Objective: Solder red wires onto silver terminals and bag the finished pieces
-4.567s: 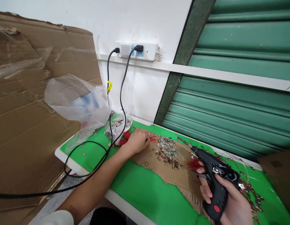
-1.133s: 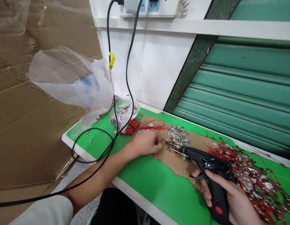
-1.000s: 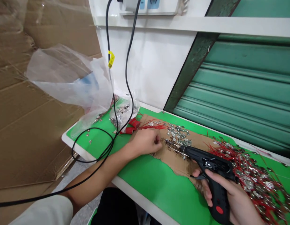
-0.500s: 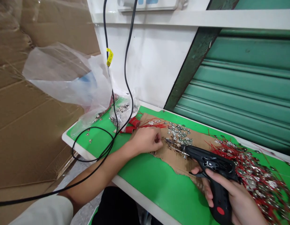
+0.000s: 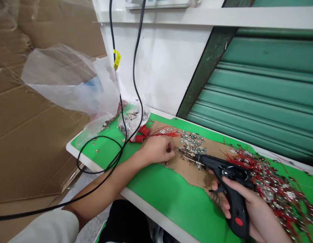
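Right grip (image 5: 255,206) holds a soldering gun (image 5: 228,171); left grip (image 5: 157,149), I cannot tell; yellow tag (image 5: 116,60) is illegible.

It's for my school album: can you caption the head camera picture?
Right hand holds a black gun-shaped tool over cardboard, pointed toward the curled left hand.

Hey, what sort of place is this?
Likely a small workshop: a black gun-shaped tool in the right hand, a heap of red wires and metal pieces, and a green roller shutter behind.
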Tool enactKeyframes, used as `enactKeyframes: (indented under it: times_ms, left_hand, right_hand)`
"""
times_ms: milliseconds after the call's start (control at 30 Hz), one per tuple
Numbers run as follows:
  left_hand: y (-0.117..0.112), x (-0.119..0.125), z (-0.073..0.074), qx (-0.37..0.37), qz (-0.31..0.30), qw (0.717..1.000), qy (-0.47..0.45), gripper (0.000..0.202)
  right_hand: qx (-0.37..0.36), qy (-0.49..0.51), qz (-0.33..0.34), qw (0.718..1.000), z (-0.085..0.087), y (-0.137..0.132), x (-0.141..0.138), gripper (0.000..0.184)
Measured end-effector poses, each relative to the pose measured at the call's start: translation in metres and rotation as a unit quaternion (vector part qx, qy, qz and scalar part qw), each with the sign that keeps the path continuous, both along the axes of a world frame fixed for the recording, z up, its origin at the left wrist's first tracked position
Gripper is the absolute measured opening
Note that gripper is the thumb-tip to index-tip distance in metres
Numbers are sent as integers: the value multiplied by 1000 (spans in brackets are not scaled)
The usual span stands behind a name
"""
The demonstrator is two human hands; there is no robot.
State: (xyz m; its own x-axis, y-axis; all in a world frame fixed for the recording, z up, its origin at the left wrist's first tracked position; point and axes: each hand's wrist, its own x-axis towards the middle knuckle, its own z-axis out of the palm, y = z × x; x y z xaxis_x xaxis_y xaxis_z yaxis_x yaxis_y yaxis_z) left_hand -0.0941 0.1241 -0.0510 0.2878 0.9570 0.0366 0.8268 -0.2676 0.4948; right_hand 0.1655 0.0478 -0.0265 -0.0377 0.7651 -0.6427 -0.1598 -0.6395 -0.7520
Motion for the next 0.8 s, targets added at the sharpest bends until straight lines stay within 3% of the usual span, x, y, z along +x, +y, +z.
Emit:
enactKeyframes:
  times_ms: [233, 467, 800]
  left_hand:
    - [2, 0, -2, 5, -7, 1000, -3, 12]
    - [2, 0, -1, -3, -9, 1000, -6, 14]
    - [2, 0, -1, 0, -15, 1000, -9, 13]
  right_hand:
    - [-13, 9, -13, 1000, 0, 0, 0, 31]
    - [-16, 0, 44, 999, 1, 1, 2, 39]
    - [-14, 10, 40, 999, 4, 1, 0, 38]
